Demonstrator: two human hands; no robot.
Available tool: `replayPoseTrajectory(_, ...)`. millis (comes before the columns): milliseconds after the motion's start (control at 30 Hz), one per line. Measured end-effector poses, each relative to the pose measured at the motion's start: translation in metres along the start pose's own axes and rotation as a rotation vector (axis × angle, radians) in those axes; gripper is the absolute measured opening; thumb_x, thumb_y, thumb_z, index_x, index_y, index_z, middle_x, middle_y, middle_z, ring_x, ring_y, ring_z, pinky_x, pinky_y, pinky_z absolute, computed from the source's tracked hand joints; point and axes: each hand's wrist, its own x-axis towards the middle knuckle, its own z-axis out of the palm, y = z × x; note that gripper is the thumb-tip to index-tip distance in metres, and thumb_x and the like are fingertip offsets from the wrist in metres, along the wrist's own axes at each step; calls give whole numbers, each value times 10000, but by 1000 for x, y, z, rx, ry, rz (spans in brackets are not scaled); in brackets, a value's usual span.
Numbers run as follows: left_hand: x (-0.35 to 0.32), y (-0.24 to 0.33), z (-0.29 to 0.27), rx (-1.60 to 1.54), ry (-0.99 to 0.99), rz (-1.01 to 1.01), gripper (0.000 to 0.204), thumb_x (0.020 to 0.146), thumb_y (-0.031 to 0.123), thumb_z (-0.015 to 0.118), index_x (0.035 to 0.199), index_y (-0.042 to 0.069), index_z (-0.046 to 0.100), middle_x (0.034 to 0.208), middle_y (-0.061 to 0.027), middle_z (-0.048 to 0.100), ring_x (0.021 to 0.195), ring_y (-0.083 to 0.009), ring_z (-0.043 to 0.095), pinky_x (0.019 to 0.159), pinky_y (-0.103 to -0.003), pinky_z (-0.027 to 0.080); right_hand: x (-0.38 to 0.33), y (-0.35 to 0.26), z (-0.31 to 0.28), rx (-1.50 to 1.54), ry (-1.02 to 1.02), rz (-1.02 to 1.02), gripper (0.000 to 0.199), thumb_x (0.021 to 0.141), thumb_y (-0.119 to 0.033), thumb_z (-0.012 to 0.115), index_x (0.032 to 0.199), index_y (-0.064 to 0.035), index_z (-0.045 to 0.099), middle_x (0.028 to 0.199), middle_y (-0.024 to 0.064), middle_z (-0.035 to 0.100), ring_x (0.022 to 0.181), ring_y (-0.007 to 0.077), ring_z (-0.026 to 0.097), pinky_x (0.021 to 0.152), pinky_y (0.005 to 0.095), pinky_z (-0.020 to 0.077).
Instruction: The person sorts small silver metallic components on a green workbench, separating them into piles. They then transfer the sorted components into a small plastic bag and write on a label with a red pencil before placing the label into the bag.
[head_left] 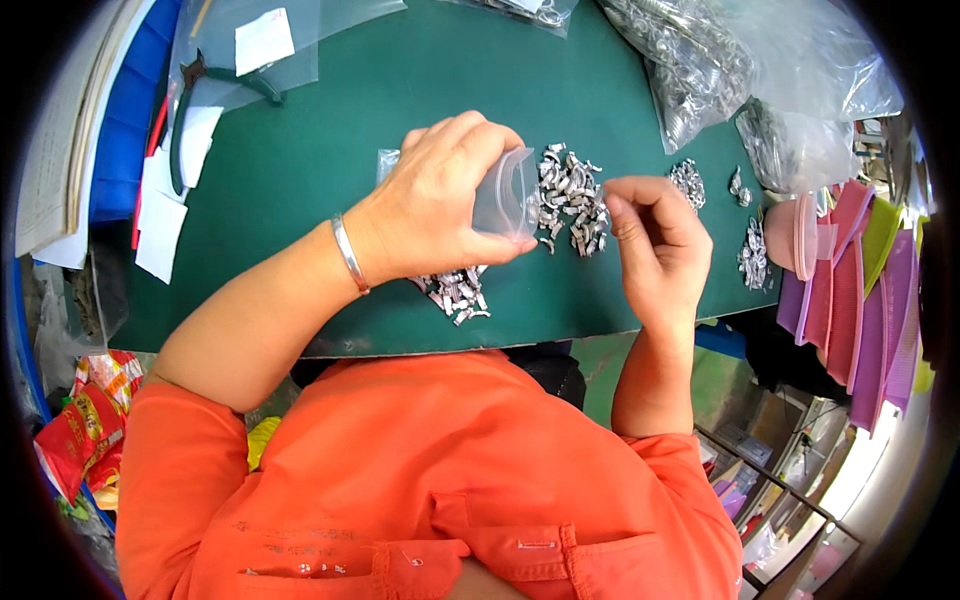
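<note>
My left hand (pixel 430 200), with a metal bangle at the wrist, is wrapped round a small clear plastic bag (pixel 508 195) whose mouth gapes toward the right. Just right of that mouth lies a pile of small silvery metal pieces (pixel 572 195) on the green table. My right hand (pixel 655 240) hovers at the pile's right side, thumb and forefinger pinched together; anything between them is too small to make out. Partly under my left hand sits another heap of metal pieces (pixel 458 295). Part of a clear bag (pixel 387 163) shows behind the left hand.
Smaller groups of metal parts (pixel 688 183) lie to the right. Large clear bags of metal parts (pixel 690 75) fill the far right. Pliers (pixel 190 85) and paper pieces (pixel 160 225) are at the left. Pink and purple plastic strips (pixel 850 290) hang off the right edge.
</note>
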Motion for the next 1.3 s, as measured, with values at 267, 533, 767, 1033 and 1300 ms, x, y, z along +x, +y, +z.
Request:
replayPoseTrajectory(267,-2,-3,3,0,13,6,604,618,246,862,1109,54,567,928,-69,530,890,-243,549,847,-351,413,-38,16,15,-181,-197,-186,180,768,37,729,933,9,663,939,130,637,849,309,635,742,363,533)
replayPoseTrajectory(533,-1,-4,2,6,7,3,598,616,248,856,1102,51,570,916,-69,528,876,-240,547,839,-348,416,-31,12,7,-142,-106,-122,144,799,51,695,933,6,667,876,139,663,761,292,654,679,346,533)
replayPoseTrajectory(767,-1,-3,1,-4,-1,-12,600,616,257,858,1101,49,573,926,-78,536,880,-255,550,832,-351,422,-27,6,15,-188,-202,-85,114,796,31,699,901,0,667,816,133,627,727,289,636,645,356,520)
replayPoseTrajectory(1033,-2,-5,2,2,23,14,597,624,258,861,1105,53,573,971,-88,560,918,-286,562,852,-371,434,8,-29,39,168,-7,-225,159,791,44,722,936,-13,690,891,127,680,738,208,655,641,295,533)
replayPoseTrajectory(1300,-2,-5,4,-24,31,-17,592,629,241,864,1103,47,568,979,-91,558,917,-278,562,850,-363,437,-1,-1,24,-138,-253,-95,119,771,32,713,880,-1,678,831,131,646,739,280,645,650,359,522)
